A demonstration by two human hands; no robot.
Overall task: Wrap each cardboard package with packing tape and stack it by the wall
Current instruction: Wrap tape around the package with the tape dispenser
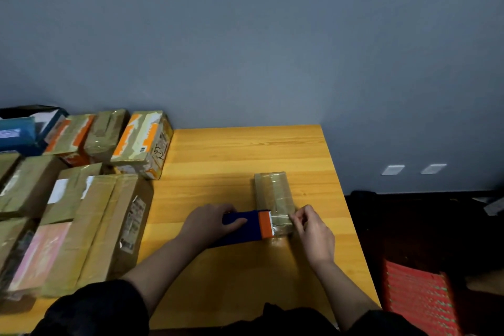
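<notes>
On the yellow wooden table [240, 166], right of centre, lies a small tape-wrapped cardboard package [274, 194], long axis toward the grey wall [245, 35]. Left hand [210, 222] grips a dark blue tape dispenser with orange cutter head [245, 228], which touches the package's near end. Right hand [313, 232] pinches the clear tape strip [282, 222] there. Taped cardboard boxes [81, 199] crowd the table's left side.

The table [245, 155] was orange-yellow wood with a visible grain, set against a plain grey-blue wall [245, 35]. The tape dispenser [245, 226] was dark blue with an orange band beside its silvery teeth, and the small package [272, 194] was brown under glossy clear tape. The boxes [81, 213] at the left were brown, some with orange and white patches, and a red woven item [420, 300] carried green flecks.
</notes>
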